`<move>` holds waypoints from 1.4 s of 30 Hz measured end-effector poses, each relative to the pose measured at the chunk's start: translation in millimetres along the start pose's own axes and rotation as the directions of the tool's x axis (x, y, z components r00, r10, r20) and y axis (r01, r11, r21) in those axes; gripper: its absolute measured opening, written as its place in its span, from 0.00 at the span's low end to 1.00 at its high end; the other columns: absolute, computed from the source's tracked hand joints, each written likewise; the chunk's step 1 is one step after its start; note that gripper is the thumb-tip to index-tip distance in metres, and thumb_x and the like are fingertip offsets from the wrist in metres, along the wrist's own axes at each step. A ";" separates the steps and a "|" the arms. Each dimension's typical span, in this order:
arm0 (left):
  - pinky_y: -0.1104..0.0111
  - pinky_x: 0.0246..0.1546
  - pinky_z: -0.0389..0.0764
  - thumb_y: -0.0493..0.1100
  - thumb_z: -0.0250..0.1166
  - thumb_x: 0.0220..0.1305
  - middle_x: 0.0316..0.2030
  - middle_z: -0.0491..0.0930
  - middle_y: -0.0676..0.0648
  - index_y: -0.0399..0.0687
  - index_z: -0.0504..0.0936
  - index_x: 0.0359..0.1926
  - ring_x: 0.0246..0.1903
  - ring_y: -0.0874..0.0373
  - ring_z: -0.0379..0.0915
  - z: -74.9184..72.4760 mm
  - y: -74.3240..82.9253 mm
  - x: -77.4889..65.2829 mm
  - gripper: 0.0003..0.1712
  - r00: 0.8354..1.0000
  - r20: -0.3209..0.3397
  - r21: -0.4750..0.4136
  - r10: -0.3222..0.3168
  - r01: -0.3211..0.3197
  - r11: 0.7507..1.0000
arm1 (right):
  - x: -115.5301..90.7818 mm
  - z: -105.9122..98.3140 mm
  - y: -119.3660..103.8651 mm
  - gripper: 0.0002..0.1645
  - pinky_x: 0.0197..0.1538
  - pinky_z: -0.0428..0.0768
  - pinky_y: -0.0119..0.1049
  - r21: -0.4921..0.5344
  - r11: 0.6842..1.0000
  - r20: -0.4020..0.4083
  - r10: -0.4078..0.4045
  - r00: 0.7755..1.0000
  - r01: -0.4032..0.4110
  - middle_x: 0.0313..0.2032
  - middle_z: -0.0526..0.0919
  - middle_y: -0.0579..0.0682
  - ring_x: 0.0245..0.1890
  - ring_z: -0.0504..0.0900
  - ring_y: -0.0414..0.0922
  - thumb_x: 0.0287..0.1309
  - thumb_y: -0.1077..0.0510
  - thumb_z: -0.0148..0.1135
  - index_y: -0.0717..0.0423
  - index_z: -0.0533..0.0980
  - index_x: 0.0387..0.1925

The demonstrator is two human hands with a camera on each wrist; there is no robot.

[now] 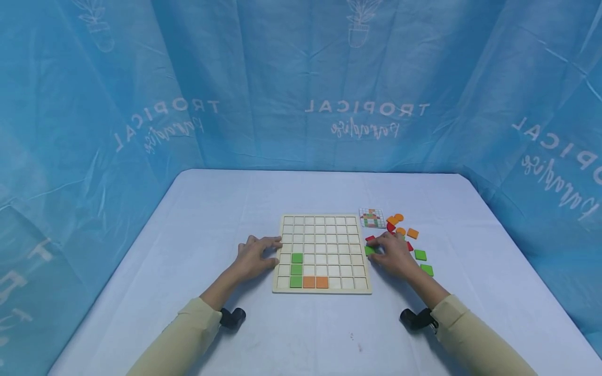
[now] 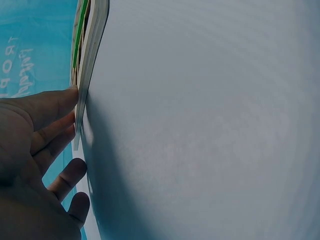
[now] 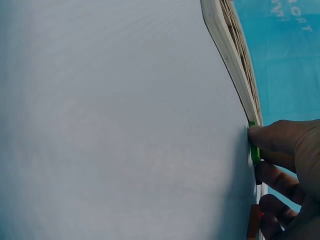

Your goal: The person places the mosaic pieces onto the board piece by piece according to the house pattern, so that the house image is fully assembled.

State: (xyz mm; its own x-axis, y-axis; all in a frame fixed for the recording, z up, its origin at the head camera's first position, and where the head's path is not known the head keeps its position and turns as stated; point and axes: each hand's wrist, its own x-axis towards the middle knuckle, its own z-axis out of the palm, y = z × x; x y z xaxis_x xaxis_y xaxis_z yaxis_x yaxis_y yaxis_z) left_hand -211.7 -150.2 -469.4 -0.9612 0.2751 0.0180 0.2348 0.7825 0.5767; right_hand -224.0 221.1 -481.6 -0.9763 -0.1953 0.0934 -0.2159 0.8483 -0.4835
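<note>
A wooden grid board [image 1: 348, 283] lies flat on the table. Three green square tiles [image 1: 297, 269] stand in a column near its left side, and two orange square tiles [image 1: 315, 282] sit beside the lowest one in the bottom row. My left hand [image 1: 254, 257] rests at the board's left edge, thumb and fingers spread, fingertips touching the rim [image 2: 92, 55]. Just beyond the right edge, my right hand [image 1: 394, 254] pinches a loose green square tile [image 3: 255, 150] between thumb and fingers, low by the table. The hand partly covers several red pieces.
A small pattern card [image 1: 372, 218] lies by the board's top right corner. Several loose orange pieces [image 1: 413, 233], red pieces [image 1: 390, 227] and green square tiles [image 1: 420, 255] are scattered on the white table [image 1: 226, 203] around the right hand. A blue curtain [image 1: 282, 141] hangs behind.
</note>
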 end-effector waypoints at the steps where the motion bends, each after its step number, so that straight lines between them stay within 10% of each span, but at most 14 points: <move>1: 0.56 0.44 0.56 0.42 0.70 0.57 0.62 0.72 0.54 0.49 0.81 0.55 0.43 0.56 0.61 0.1 0.0 0.2 0.23 1.000 0.000 0.001 -0.002 0.002 1.000 | 0.1 0.4 0.5 0.20 0.44 0.64 0.46 -0.003 1.000 -0.003 -0.005 1.000 0.005 0.39 0.77 0.51 0.45 0.66 0.53 0.48 0.58 0.74 0.57 0.84 0.45; 26: 0.55 0.44 0.57 0.43 0.71 0.56 0.63 0.72 0.53 0.49 0.81 0.55 0.44 0.56 0.61 1.0 0.3 0.0 0.24 1.000 -0.006 0.036 0.004 -0.004 0.999 | -6.7 -5.2 -2.7 0.19 0.47 0.64 0.49 -0.002 0.999 -0.059 -0.034 0.998 0.034 0.39 0.78 0.52 0.47 0.65 0.53 0.46 0.58 0.74 0.58 0.84 0.44; 42: 0.56 0.43 0.56 0.42 0.71 0.56 0.62 0.72 0.52 0.46 0.81 0.55 0.42 0.56 0.61 0.3 1.8 -1.8 0.24 1.000 -0.021 0.023 0.012 -0.012 1.000 | -33.6 15.1 -51.4 0.17 0.40 0.63 0.42 0.093 0.974 -0.044 -0.204 0.978 0.207 0.35 0.79 0.43 0.40 0.65 0.45 0.43 0.57 0.77 0.51 0.85 0.39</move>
State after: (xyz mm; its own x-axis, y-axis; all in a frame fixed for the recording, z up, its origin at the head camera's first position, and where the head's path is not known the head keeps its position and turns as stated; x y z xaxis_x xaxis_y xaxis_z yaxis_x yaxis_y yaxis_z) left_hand -209.5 -149.0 -468.7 -0.9612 0.2727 0.0426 0.2494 0.7916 0.5578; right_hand -179.8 176.6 -473.0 -0.9115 -0.3422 0.2281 -0.4110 0.7398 -0.5327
